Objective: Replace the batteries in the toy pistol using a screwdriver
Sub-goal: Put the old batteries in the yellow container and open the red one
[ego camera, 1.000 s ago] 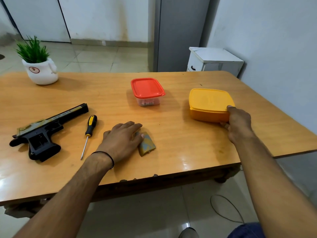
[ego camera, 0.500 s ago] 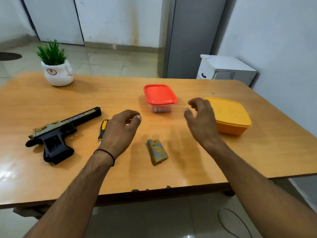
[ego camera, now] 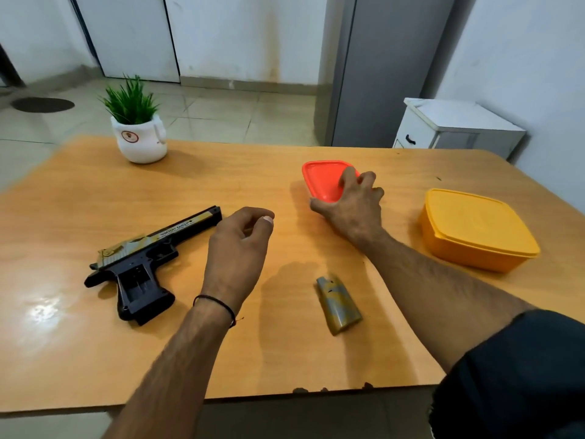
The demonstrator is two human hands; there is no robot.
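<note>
Head view: right hand (ego camera: 351, 213) grips red box (ego camera: 319, 182), well inside table (ego camera: 285, 359) edges.

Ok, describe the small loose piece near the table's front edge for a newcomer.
On the wooden table, look near the front edge, right of the toy pistol. The loose cover lies alone: small, curved, mottled olive, unlike the red-lidded box and yellow box behind.

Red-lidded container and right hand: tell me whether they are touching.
Touching. The head view shows the right hand spread over the red-lidded container, fingers on its lid, thumb against its near edge.
</note>
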